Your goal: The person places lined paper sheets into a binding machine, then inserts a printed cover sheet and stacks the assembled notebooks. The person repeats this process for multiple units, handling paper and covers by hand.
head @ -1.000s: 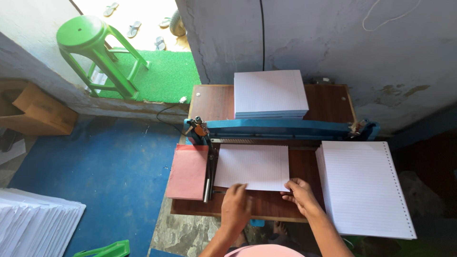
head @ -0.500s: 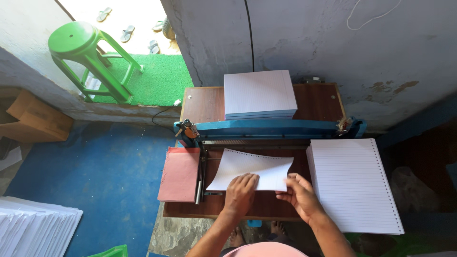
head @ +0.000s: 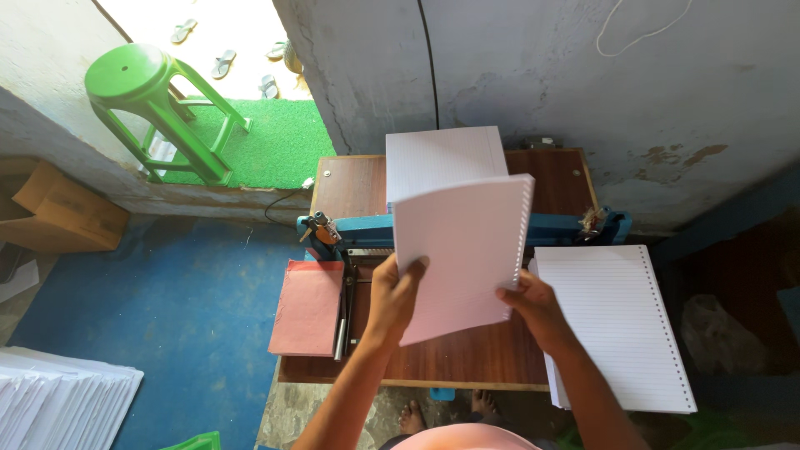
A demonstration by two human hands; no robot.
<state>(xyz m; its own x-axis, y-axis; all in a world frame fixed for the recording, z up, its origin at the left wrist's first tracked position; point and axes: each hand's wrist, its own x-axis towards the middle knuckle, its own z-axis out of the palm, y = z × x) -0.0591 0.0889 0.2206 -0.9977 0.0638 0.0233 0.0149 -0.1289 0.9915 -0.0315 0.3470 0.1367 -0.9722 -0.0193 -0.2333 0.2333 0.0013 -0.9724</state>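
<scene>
Table (head: 467, 367) carries blue punch (head: 467, 229) across middle. Punched stack (head: 617, 325) lies right, holes outward; plain stack (head: 442, 158) behind. Sheaf (head: 458, 258) lifted above table, tilted, holes on right edge. Left hand (head: 396, 296) pinches lower left edge; right hand (head: 533, 304) grips lower right edge, steadying it.

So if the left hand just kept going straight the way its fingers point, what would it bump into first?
Probably the blue punching machine beyond the left hand, which grips the punched sheets; depth is unclear.

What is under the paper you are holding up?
Under the lifted sheaf of lined paper, held by the left hand and right hand, are the brown table and part of the blue punching machine. Its middle is covered.
</scene>
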